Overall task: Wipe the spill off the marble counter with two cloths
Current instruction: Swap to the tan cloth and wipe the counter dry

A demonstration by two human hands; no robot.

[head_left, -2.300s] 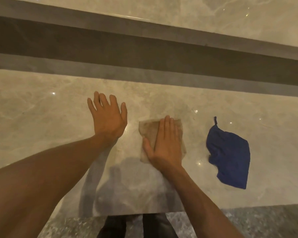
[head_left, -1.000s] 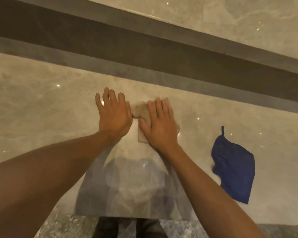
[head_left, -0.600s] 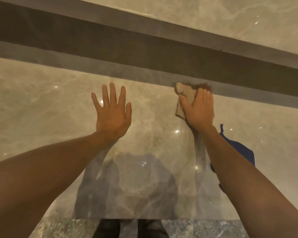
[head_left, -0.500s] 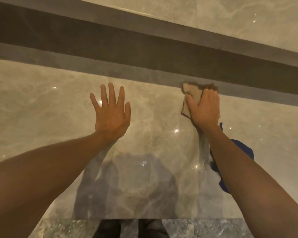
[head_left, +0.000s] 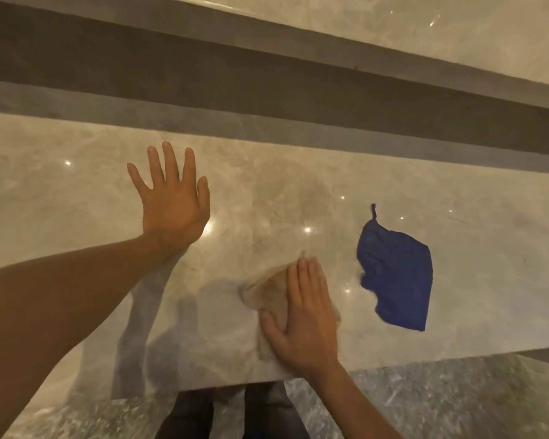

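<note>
The right hand (head_left: 305,324) lay flat on the beige cloth (head_left: 267,299), fingers straight and pressed together, thumb out to the side, pushing the cloth down on the marble counter (head_left: 61,201) close to its near edge; half a second earlier this same hand and cloth were far from the blue cloth (head_left: 396,274), up at the back of the counter beside the dark strip (head_left: 267,90), so the stroke had come all the way back toward the person and now ended just to the left of the blue cloth, a little nearer than it. The left hand (head_left: 171,201) was spread wide, palm down on the bare marble, well to the left of the blue cloth; it had hardly moved and seemed only to steady the body. The blue cloth lay crumpled and untouched, in the same spot as before. I could not see a clear puddle; the surface above the beige cloth looked a bit dull and smeared, so I judged the first wiping was nearly finished. The second cloth was not yet used; taking it, probably to dry the marble, seemed to be the next step.
</note>
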